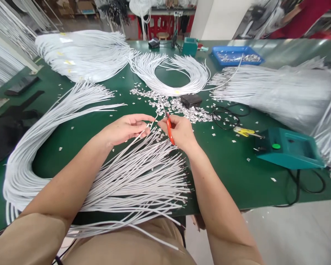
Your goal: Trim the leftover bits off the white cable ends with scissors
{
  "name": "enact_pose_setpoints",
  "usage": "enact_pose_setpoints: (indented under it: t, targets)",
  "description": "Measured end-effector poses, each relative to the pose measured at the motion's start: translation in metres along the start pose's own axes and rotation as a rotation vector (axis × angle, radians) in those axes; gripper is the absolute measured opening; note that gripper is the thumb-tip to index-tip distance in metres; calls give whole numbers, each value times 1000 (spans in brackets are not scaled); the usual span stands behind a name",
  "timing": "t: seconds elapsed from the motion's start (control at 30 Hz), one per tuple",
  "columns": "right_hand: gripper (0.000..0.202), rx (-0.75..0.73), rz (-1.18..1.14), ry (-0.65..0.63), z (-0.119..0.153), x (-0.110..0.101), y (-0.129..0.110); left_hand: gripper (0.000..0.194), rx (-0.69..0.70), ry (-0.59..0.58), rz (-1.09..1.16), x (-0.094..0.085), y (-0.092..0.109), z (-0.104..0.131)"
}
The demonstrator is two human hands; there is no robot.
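Note:
My left hand (129,129) pinches one white cable (139,135) near its tip, just left of the middle of the view. Close beside it on the right, my right hand (180,131) is closed around a red-handled cutting tool (170,129), its dark tip pointing away from me toward the scraps. Below both hands a fan of white cables (138,180) spreads over the green table, their ends at the right. This bundle curves round at the left. Small pale scraps (179,108) lie scattered just beyond my hands.
White cable bundles (82,55) lie at the back left and under plastic (281,88) at the right. A teal machine (291,147), yellow-handled pliers (244,131) and a black cord are at the right. A blue tray (237,55) and a black box (191,100) sit farther back.

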State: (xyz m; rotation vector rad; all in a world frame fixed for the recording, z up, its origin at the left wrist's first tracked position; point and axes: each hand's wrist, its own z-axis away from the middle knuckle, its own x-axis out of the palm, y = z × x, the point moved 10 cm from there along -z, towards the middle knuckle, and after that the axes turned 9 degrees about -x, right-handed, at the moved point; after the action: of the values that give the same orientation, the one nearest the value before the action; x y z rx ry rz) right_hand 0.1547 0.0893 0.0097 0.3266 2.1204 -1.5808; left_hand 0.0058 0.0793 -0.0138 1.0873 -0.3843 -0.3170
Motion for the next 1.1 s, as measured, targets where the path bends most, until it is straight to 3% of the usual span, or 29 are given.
enact_pose_setpoints:
  t: [0.2,0.37,0.5,0.57,0.7,0.87,1.0,1.1]
  targets:
    - [17,-229,665,-135,9,15,-35,28,27,-71,52,1,2,0]
    - [26,-120,833,-147,17,7,-41,32,20,-92,37,2,4,5]
    - [50,169,861,-69,32,-40,-9,48,14,-36,-126,-2,6,12]
    - [54,330,914,-37,47,-69,17,44,46,-13,-229,-2,11,16]
    - [46,614,1013,-162,88,-106,69,34,117,-21,-438,9,20,25]
    - [36,708,1013,-171,123,-129,84,24,234,52,-695,25,44,39]
    - [36,714,1021,-128,134,-137,79,17,309,123,-909,39,63,53]
    - [38,704,1028,-91,138,-140,78,13,315,128,-942,43,68,57]
